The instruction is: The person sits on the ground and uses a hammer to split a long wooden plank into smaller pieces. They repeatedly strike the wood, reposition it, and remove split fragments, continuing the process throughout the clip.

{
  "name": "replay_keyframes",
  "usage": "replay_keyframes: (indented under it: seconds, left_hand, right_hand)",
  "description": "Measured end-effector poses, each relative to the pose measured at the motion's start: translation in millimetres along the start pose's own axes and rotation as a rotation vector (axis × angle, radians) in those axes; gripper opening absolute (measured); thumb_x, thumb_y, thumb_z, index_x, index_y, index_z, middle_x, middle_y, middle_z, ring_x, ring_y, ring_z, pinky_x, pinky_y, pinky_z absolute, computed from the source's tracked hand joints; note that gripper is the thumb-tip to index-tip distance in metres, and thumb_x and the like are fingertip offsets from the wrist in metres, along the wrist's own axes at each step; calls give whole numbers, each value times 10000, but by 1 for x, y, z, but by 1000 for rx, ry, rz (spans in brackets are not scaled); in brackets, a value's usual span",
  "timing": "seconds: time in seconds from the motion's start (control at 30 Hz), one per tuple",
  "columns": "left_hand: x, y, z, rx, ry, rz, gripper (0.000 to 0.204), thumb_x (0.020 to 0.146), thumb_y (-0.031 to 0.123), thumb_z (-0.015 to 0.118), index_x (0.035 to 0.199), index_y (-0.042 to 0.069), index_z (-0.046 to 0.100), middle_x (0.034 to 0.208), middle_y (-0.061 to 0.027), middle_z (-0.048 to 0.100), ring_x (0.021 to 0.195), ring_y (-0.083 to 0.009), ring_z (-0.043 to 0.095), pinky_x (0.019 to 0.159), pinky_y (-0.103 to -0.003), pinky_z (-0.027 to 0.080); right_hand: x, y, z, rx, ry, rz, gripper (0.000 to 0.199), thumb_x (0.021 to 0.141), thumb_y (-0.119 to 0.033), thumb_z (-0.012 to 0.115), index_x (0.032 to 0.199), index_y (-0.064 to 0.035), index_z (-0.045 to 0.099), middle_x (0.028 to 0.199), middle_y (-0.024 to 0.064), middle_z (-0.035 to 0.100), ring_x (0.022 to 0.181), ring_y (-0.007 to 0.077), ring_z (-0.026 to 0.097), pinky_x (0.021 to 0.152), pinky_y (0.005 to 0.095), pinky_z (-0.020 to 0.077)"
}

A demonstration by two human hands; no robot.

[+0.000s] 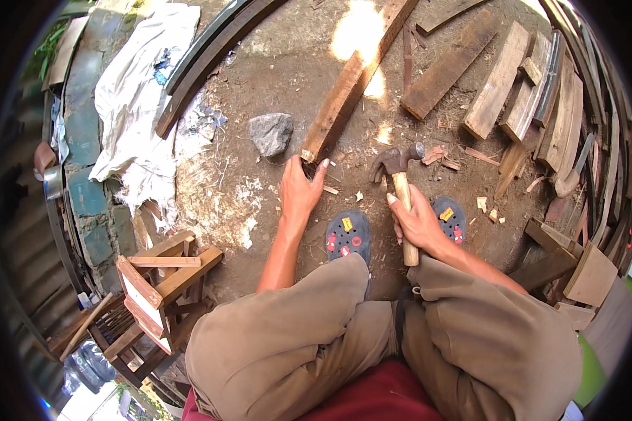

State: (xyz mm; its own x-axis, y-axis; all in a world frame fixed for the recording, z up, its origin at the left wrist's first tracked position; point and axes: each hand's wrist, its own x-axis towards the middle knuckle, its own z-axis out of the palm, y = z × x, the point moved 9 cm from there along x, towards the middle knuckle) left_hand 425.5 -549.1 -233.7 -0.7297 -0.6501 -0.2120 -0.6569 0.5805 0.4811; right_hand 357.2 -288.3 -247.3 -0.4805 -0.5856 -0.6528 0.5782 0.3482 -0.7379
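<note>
A long brown wooden beam (337, 105) stretches away from me over the dirt ground. My left hand (302, 188) is at its near end, thumb on the right side and fingers on the left, closed about it; the fingertips are partly hidden. A small pale spot shows on top of that end. In my right hand (421, 223) is a claw hammer (402, 185), gripped around its light wooden handle. Its dark metal head points away from me, above the ground and to the right of the beam's end.
A grey rock (271, 133) lies left of the beam. Several planks (449, 63) are spread at the far right, near a hatchet-like tool (572, 175). A white sack (137, 91) lies far left, and a wooden stool-like frame (165, 281) stands near left. Wood chips (491, 210) are scattered about.
</note>
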Motion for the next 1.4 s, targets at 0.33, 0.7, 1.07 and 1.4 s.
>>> replay_keyframes:
  seconds: [0.33,0.7,1.07,1.4]
  left_hand:
    - [33,48,-22,-183,150,295,602,884,281,789,1365,-13,576,1369,-246,597,1243,-386,600,1043,-456,474]
    - [33,75,-38,-198,333,376,463,850,284,825,1153,-26,661,1256,-194,661,1191,-404,595,1048,-490,439]
    - [64,58,-7,-50,54,211,569,937,514,689,1034,-45,648,964,-303,680,898,-478,664,772,-502,513]
    - [76,52,-11,-40,-76,182,567,958,509,656,1010,-55,636,913,-331,679,883,-504,663,769,-532,507]
  right_hand:
    - [13,-20,-2,4,-1,-40,286,1066,-301,559,1149,-44,467,703,13,522,488,115,524,433,302,444]
    - [1,-11,-8,-61,45,-14,358,1033,-365,620,1098,-36,494,720,23,556,505,106,535,443,297,447]
    - [9,-6,-17,-164,83,-28,402,1006,-323,660,1194,-15,484,708,54,574,498,150,579,445,336,465]
    - [12,19,-28,-40,74,51,324,1027,-214,608,1168,5,415,700,47,549,512,143,570,441,347,517]
